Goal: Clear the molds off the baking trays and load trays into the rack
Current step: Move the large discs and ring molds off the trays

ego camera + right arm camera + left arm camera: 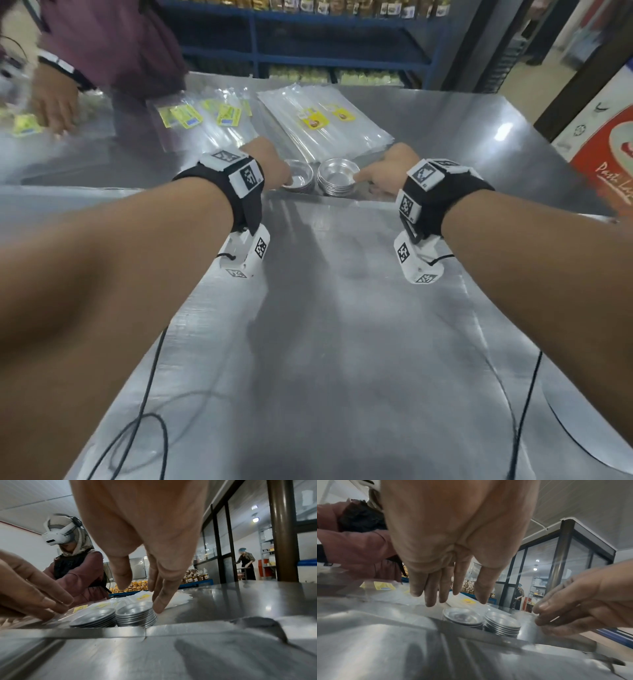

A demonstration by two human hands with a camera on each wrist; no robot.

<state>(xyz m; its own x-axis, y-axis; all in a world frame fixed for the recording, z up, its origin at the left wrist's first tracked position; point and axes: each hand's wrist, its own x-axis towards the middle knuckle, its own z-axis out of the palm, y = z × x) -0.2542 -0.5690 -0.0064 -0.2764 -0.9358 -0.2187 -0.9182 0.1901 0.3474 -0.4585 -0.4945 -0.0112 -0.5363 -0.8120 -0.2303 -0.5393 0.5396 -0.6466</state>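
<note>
Two stacks of small round metal molds, the left stack (pixel 300 177) and the right stack (pixel 339 176), stand on the steel table just past the far edge of a flat metal baking tray (pixel 325 308). My left hand (pixel 284 178) hovers at the left stack (pixel 462 616) with straight fingers (pixel 430 596) and holds nothing. My right hand (pixel 363 178) reaches to the right stack (pixel 136 616). Its fingers are extended, and one fingertip (pixel 158 607) touches the stack's right side. The tray's surface below my wrists is bare.
Clear plastic bags (pixel 318 120) with yellow labels lie on the table beyond the molds. Another person's hand (pixel 54 102) works at the far left. Blue shelving (pixel 308 51) stands behind, and a printed box (pixel 603 137) is at the right. Black cables (pixel 150 394) trail over the tray.
</note>
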